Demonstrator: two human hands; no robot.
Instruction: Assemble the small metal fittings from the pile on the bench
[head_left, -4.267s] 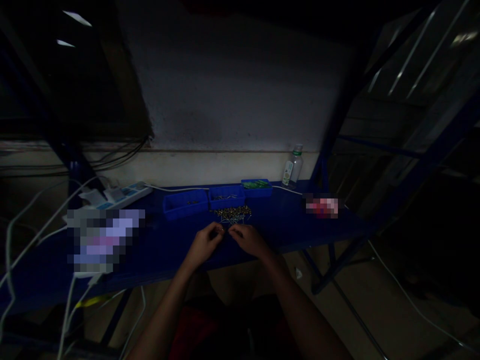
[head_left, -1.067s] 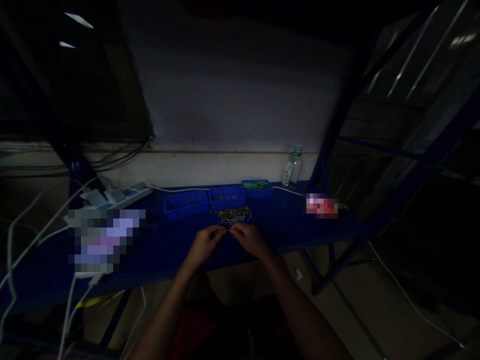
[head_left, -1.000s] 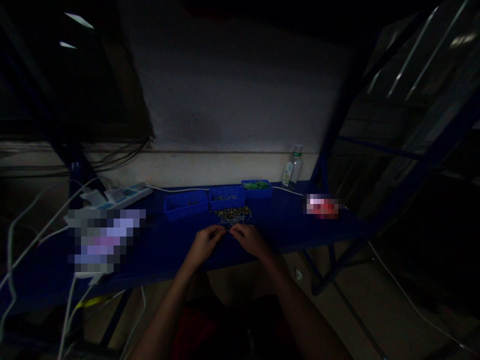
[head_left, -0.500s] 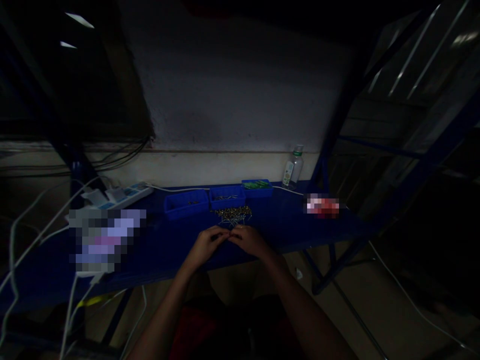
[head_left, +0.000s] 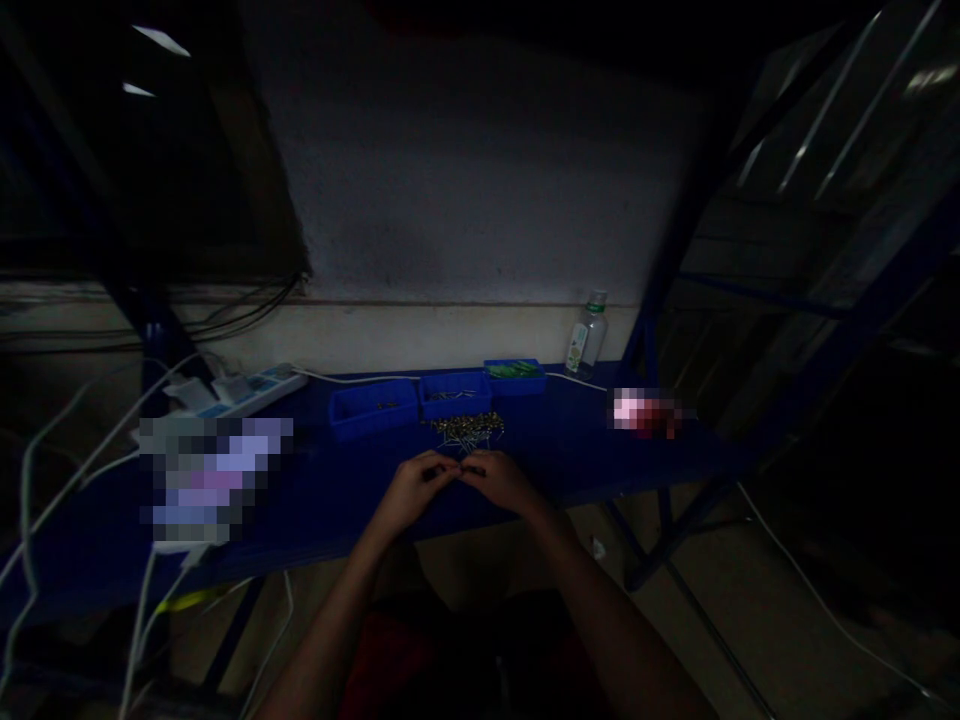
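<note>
My left hand [head_left: 412,487] and my right hand [head_left: 499,479] meet fingertip to fingertip over the blue table [head_left: 315,500]. The fingers of each are pinched together, and whatever they hold is too small and dark to make out. Just beyond them lies a pile of small brass-coloured pieces [head_left: 469,424], with thin silvery pins [head_left: 465,440] on its near side. Behind the pile stand a blue tray with a few small pieces [head_left: 373,407], a blue tray with silvery pins [head_left: 454,408] and a blue tray with green items [head_left: 517,384].
A clear bottle [head_left: 586,337] stands by the wall at the back right. A blurred red and pink object [head_left: 645,412] lies at the right. On the left are a white power strip [head_left: 255,393], cables and a blurred purple-white object [head_left: 221,480]. Blue frame posts flank the table.
The fingers of my right hand have shifted slightly, showing a small dark gap between them. The pile and trays have not moved.
</note>
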